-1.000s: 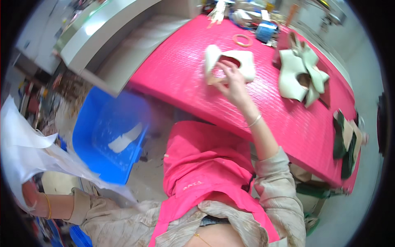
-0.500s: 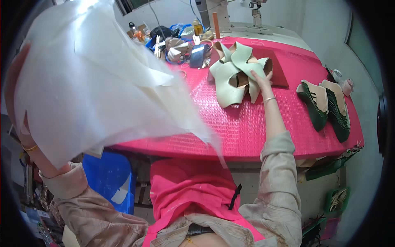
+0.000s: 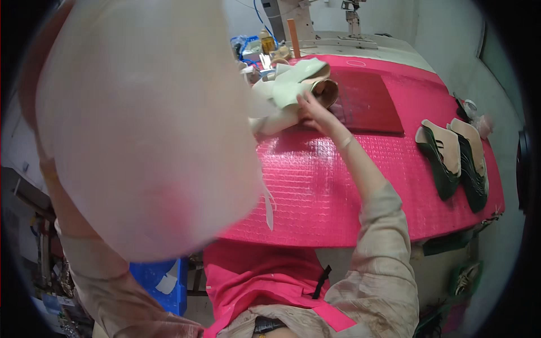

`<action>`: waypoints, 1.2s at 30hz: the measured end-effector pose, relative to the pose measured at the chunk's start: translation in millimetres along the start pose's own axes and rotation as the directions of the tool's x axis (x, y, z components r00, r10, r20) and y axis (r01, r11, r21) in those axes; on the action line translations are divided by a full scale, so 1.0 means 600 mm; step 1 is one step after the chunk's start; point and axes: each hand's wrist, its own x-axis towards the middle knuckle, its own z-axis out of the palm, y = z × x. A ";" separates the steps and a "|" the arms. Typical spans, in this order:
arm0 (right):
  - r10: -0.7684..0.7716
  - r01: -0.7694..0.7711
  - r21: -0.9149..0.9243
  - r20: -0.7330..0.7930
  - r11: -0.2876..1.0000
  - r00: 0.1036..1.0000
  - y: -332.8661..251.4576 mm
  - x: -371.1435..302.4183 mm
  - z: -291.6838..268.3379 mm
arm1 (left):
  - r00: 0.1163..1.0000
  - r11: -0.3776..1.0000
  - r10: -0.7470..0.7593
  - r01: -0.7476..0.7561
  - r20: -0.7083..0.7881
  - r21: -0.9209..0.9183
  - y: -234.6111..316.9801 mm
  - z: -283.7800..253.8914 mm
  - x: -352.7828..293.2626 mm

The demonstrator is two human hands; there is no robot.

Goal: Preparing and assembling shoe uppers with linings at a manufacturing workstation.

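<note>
A large sheet of whitish, see-through plastic, seemingly a bag [image 3: 152, 129], billows up close and covers much of the left side. Behind its left edge my left hand [image 3: 46, 107] is raised and holds it up; the fingers are mostly hidden. On the pink table my right hand [image 3: 316, 115] is closed on the near right edge of a bundle of pale mint-green shoe uppers [image 3: 290, 87] with tan insides. The left part of that bundle disappears behind the plastic.
A dark red board [image 3: 366, 104] lies on the pink table cover [image 3: 338, 191]. Two dark green shoe uppers [image 3: 445, 163] rest at the right. Farther back are a sewing machine [image 3: 352, 22], a bottle [image 3: 267, 42] and clutter. A blue bin [image 3: 163, 281] stands below the table's front edge.
My right hand has moved the mint-green uppers left, off the red board. The plastic has swung right and closer, now hiding the table's left side. My left arm stays raised.
</note>
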 end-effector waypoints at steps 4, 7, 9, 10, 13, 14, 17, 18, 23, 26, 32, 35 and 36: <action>0.150 -0.153 0.396 0.037 0.905 0.988 0.043 -0.144 -0.017 | 1.000 0.916 0.000 -0.005 -0.014 -0.400 -0.148 0.142 0.136; 0.010 -0.001 0.387 -0.020 0.922 1.000 -0.020 -0.122 -0.006 | 0.999 0.811 -0.029 -0.001 -0.041 -0.585 -0.195 0.195 0.199; -0.067 0.091 0.338 -0.082 0.937 0.994 -0.002 -0.333 -0.087 | 0.997 0.688 -0.039 -0.027 -0.074 -0.725 -0.216 0.227 0.205; -0.100 0.142 0.326 -0.142 0.934 0.985 0.022 -0.452 -0.141 | 0.997 0.603 -0.052 -0.012 -0.055 -0.798 -0.242 0.277 0.220; -0.212 0.273 0.279 -0.230 0.921 0.950 -0.031 -0.522 -0.292 | 0.994 0.374 -0.104 -0.001 -0.043 -0.927 -0.199 0.401 0.146; -0.221 0.266 0.139 -0.270 0.954 0.937 -0.082 -0.548 -0.288 | 0.965 0.857 -0.048 -0.092 -0.256 -0.506 -0.236 0.437 0.082; -0.086 0.010 -0.243 -0.304 0.970 0.949 -0.132 -0.611 -0.333 | 0.675 0.344 -0.734 0.470 0.079 -0.813 -0.186 0.533 -0.008; 0.012 -0.121 -0.342 -0.305 0.932 0.952 -0.124 -0.610 -0.349 | 0.598 0.378 -0.786 0.666 0.156 -0.643 -0.227 0.542 -0.049; 0.336 -0.504 -0.690 -0.377 0.519 0.863 0.008 -0.562 -0.375 | 0.142 0.058 -0.960 0.945 0.243 -0.323 -0.334 0.591 -0.182; 0.315 -0.532 -0.698 -0.430 0.479 0.846 0.014 -0.576 -0.387 | 0.533 0.417 -0.834 0.779 -0.144 0.469 -0.306 0.602 -0.160; -0.245 0.020 -0.932 -0.075 0.363 0.967 -0.034 -0.588 -0.213 | 0.931 0.858 -0.333 0.232 0.152 0.458 -0.226 0.689 -0.105; -0.063 0.121 -0.881 0.104 0.458 0.993 -0.016 -0.582 -0.120 | 0.928 0.916 -0.246 0.127 0.281 0.381 -0.220 0.773 -0.117; -0.034 0.122 -0.913 0.117 0.390 0.992 -0.010 -0.579 -0.104 | 0.927 0.916 -0.251 0.134 0.280 0.379 -0.221 0.785 -0.114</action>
